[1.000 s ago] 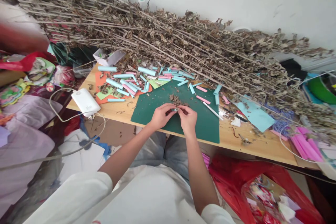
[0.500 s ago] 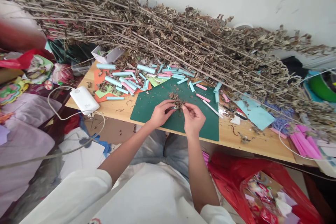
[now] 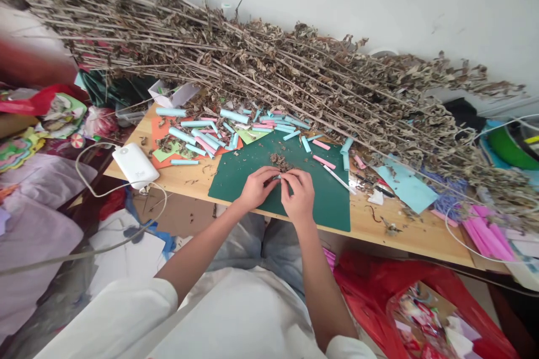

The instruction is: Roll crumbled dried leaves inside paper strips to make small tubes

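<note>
My left hand [image 3: 256,187] is closed, its thumb and fingers pinching a small light blue paper tube [image 3: 278,176], mostly hidden by the fingertips. At the tube's other end, my right hand [image 3: 299,193] is also closed, its fingertips pressed on it. Just beyond the fingers lies a small heap of crumbled dried leaves [image 3: 281,161] on the green cutting mat [image 3: 240,171]. Several blue and pink paper tubes [image 3: 233,116] are scattered behind the mat. A thin white stick [image 3: 337,177] rests near its right side.
A long pile of dried stalks [image 3: 252,61] spans the back of the wooden table [image 3: 412,238]. A white power bank [image 3: 135,165] with a cable sits at the left edge. Blue paper [image 3: 408,182] and purple string lie right. Below hangs a red plastic bag [image 3: 366,286] holding scraps.
My right hand has moved left from the leaf heap to meet my left hand at the paper tube. The leaf heap now shows more clearly beyond my fingers. The view has shifted slightly.
</note>
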A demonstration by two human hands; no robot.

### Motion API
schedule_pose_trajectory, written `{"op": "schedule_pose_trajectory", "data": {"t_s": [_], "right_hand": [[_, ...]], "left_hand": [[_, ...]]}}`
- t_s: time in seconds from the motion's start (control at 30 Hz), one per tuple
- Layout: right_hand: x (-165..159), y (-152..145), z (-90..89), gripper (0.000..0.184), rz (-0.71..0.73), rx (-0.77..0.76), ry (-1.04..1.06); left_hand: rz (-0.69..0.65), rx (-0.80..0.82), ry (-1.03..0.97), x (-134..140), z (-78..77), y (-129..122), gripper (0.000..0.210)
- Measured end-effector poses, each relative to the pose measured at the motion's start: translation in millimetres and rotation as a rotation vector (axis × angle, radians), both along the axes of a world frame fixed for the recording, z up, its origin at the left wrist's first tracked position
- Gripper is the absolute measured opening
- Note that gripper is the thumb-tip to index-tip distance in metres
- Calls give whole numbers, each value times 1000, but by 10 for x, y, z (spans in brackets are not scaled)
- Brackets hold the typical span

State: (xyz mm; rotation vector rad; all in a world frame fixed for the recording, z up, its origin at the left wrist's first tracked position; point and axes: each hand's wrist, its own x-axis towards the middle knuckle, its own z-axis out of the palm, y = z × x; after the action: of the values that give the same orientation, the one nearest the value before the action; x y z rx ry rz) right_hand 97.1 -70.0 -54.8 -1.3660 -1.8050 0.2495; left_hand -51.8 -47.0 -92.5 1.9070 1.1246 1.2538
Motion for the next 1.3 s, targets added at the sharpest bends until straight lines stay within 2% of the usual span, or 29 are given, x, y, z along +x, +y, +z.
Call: {"op": "schedule_pose_trajectory", "data": {"t_s": [0.07, 0.17, 0.23, 0.33, 0.47, 0.63, 0.7, 0.77, 0.87, 0.93, 1.03, 1.17, 1.23, 1.3], "right_hand": [[-11, 3, -8, 22, -22, -88, 158], [-27, 8, -51, 41, -45, -244, 356], [-29, 17, -72, 34, -36, -292, 406], [-15, 34, -52, 20, -25, -277, 406], [-6, 31, 31, 18, -21, -176, 261], [9, -19, 80, 22, 35, -29, -85], [123, -4, 76, 25, -16, -10, -123], [348, 45, 49, 29, -158, -3, -105], [803, 145, -37, 32, -436, -92, -237], [1061, 197, -102, 32, -540, -190, -366], [1232, 224, -150, 25, -525, -317, -575], [1162, 163, -72, 23, -459, -332, -748], [1109, 79, 20, 23, -447, -334, -765], [1064, -39, 135, 25, -438, -320, -692]], "left_hand": [[-6, 7, 17, -4, -9, -3, 19], [0, 21, 36, -5, -23, -4, 20], [9, 14, 31, -1, -25, -2, 20], [13, -6, 12, 8, -19, 2, 19], [-4, -20, 2, 3, -7, 1, 20], [7, -21, 8, -16, 6, 5, 19], [15, -28, 16, -14, 10, 8, 18], [25, -39, 22, -7, 11, 10, 18], [34, -46, 5, 8, 8, 9, 18], [30, -53, -18, 15, 7, 9, 17], [34, -68, -28, 20, 8, 4, 16], [50, -76, 3, 19, 2, -4, 16], [52, -83, 9, 16, -6, -4, 17], [52, -89, 4, 12, -17, -3, 18]]}}
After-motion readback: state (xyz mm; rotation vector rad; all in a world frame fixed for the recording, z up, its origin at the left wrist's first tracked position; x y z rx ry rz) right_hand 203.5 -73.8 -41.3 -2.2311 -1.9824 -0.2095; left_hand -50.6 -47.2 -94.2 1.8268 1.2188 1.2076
